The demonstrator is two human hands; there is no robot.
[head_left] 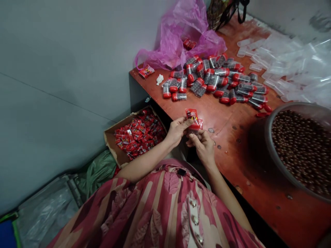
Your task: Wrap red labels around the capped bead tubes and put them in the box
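Observation:
Over the near edge of the table, both hands meet at one small red printed wrapper (pixel 190 114). My left hand (pixel 177 131) pinches it from the left, thumb across its front. Below the wrapper a dark, see-through end shows, which looks like a small filled tube (pixel 193 131). My right hand (pixel 203 145) grips that lower end between thumb and fingers. How far the tube sits inside the wrapper I cannot tell. Beyond the hands lies a pile of clear tubes with red caps (pixel 213 82), filled with small dark balls.
A cardboard box (pixel 110 144) of red wrapped packets stands low on the left. On the red table (pixel 222 120) are a big tub (pixel 270 137) of brown balls, a heap of clear empty tubes (pixel 284 65) and a pink plastic bag (pixel 178 31). A grey wall (pixel 64 51) rises at left.

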